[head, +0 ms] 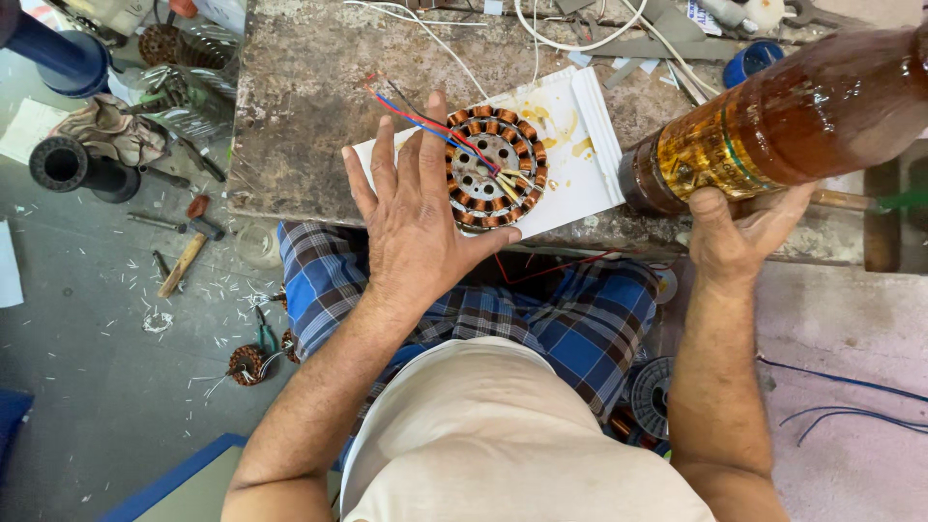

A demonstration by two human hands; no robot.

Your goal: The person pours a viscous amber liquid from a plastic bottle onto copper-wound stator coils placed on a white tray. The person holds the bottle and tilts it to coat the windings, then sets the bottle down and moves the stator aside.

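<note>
A round stator with copper windings (495, 166) lies on a white stained sheet (580, 145) on the stone work slab (309, 106). Red, blue and yellow wires (425, 121) run from its middle. My left hand (416, 222) lies flat with fingers spread, its thumb and palm edge against the stator's left and lower rim. My right hand (739, 237) holds a plastic bottle of amber-brown liquid (783, 126) from below, tilted, with its dark capped end (640, 179) pointing down-left just right of the white sheet.
White cables (570, 39) and a blue tape roll (749, 60) lie at the slab's far side. On the floor at left are a hammer (188, 256), black pipe pieces (72, 166), a rag (106, 130), another small stator (249, 362). A wire spool (652, 391) sits by my right knee.
</note>
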